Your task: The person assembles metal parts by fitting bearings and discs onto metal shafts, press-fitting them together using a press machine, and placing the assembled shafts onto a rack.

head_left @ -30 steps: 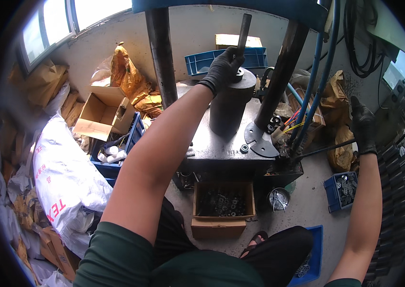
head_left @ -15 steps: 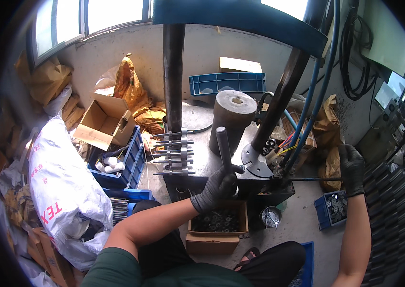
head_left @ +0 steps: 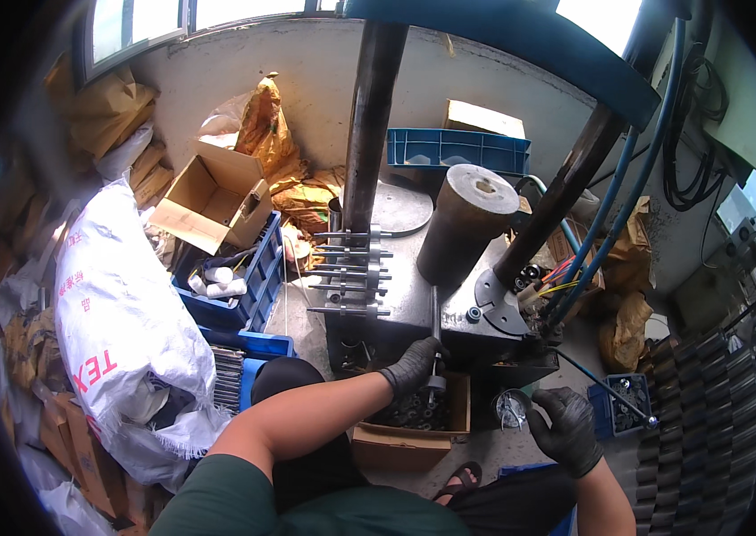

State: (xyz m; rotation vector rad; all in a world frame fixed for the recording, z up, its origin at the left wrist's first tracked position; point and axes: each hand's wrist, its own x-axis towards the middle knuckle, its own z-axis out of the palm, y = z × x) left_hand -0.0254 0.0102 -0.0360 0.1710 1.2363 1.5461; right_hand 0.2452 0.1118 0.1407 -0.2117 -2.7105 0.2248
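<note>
My left hand (head_left: 412, 366), in a dark grey glove, is closed around a metal shaft (head_left: 435, 314) in front of the press table. The shaft stands roughly upright, with a round collar (head_left: 436, 382) near its lower end, above a cardboard box of small metal rings (head_left: 409, 440). My right hand (head_left: 567, 431), gloved too, is beside a round metal tin (head_left: 510, 410). Its thumb and forefinger are apart and nothing shows between them; the other fingers are bent. Several shafts with collars (head_left: 356, 275) lie in a row on the press table (head_left: 405, 323).
A thick steel cylinder (head_left: 467, 228) stands between the press columns. A lever with a ball end (head_left: 651, 421) slopes down beside a blue bin (head_left: 630, 399). Stacked metal parts (head_left: 700, 429) line the right. To the left are a white sack (head_left: 123, 330) and a blue crate (head_left: 257, 290).
My right hand has come down and left, from beside the lever to the tin. The lever's end is lower. The shaft in my left hand has dropped and its top has moved right.
</note>
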